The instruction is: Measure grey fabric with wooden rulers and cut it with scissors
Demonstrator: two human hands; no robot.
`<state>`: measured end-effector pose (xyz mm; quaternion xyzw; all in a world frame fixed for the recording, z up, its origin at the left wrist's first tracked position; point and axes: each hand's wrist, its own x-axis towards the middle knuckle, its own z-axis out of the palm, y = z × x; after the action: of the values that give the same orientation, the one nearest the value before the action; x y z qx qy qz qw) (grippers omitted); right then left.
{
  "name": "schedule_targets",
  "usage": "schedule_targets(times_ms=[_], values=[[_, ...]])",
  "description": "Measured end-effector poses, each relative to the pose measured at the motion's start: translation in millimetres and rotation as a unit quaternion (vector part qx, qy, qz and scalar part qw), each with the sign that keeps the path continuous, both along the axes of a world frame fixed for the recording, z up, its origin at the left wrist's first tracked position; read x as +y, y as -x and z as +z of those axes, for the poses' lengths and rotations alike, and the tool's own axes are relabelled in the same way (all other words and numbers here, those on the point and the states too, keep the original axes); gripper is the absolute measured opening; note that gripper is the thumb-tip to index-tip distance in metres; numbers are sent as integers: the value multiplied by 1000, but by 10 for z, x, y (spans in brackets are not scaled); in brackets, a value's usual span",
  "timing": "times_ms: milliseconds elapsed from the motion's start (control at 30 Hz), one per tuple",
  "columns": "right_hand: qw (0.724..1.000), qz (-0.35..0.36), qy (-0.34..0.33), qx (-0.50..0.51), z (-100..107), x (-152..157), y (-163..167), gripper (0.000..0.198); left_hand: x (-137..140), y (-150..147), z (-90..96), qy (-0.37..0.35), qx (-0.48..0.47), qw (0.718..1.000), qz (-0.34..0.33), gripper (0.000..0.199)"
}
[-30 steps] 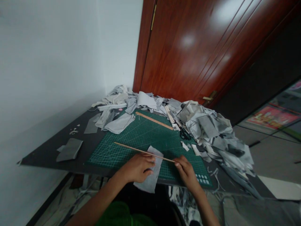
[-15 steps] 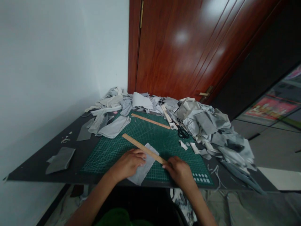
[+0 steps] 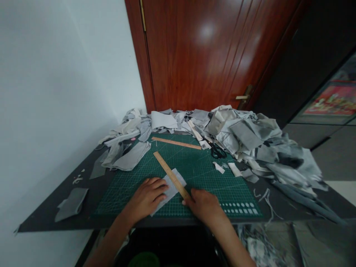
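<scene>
Over the green mat [image 3: 200, 170], the held ruler [image 3: 170, 173] slants away leftward.

The forearms [image 3: 113, 237] are bare, with some green clothing [image 3: 143, 259] visible.

Ruler [image 3: 168, 172]: numbers too small to read
Cutting mat [image 3: 197, 170]: white shapes at near right corner, unreadable
Red picture [image 3: 333, 98]: yellowish marks, too blurred

Reddish wooden door [image 3: 191, 59] beside pale wall [image 3: 55, 96]
</scene>
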<state>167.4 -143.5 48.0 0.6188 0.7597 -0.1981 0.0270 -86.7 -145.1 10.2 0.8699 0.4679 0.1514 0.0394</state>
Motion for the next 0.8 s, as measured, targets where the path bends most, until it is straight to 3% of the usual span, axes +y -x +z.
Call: schedule_targets(times_ms=[200, 333, 467, 533, 633, 800], values=[[998, 21, 61, 20, 141, 0, 47, 36, 302, 92, 127, 24, 66, 997, 40, 67], [999, 6, 46, 29, 141, -9, 115, 35, 458, -178, 199, -3, 40, 998, 51, 42], [999, 5, 11, 32, 51, 31, 112, 38, 507, -414, 66, -64, -85, 985, 136, 29], [999, 10, 7, 31, 21, 44, 112, 38, 509, -437, -21, -56, -107, 984, 133, 26], [999, 22, 6, 36, 12, 34, 149, 39, 503, -413, -85, -39, -108, 987, 112, 23], [999, 29, 6, 36, 21, -2, 232, 40, 471, -435, -23, -33, -50, 994, 96, 25]])
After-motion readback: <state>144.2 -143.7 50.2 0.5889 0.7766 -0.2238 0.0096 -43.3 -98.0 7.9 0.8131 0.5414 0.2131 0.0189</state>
